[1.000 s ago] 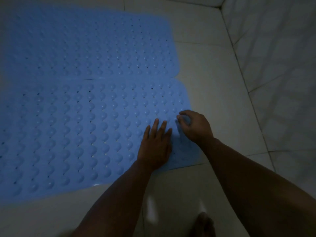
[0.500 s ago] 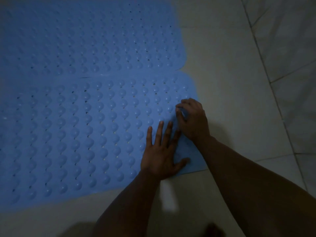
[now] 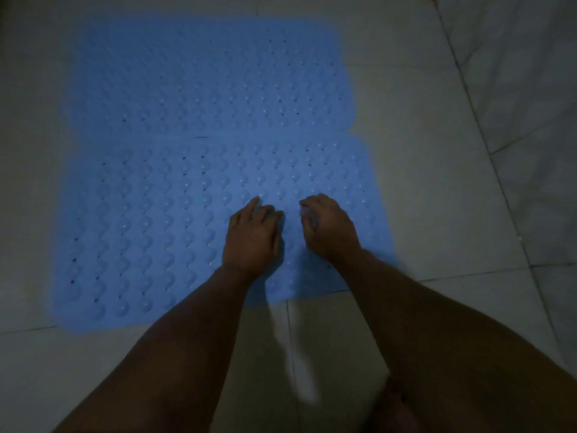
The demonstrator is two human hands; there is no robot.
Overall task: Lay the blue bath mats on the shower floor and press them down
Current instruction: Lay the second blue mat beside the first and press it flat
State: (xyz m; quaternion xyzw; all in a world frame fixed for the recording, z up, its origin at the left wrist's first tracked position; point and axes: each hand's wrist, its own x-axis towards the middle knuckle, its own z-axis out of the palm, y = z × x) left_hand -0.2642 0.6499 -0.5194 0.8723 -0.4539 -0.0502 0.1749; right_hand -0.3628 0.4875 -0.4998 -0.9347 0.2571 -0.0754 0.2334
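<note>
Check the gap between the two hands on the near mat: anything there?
Head view: only bare near mat shows between the left hand and right hand; nothing else lies there.

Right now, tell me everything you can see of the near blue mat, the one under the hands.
The near blue mat is a rounded-corner rectangle that looks like soft rubber or plastic, covered in rows of raised bumps with small holes between. It lies flat on the tiled floor, its far edge meeting the far mat. The left hand and right hand rest on it, fingers curled.
</note>
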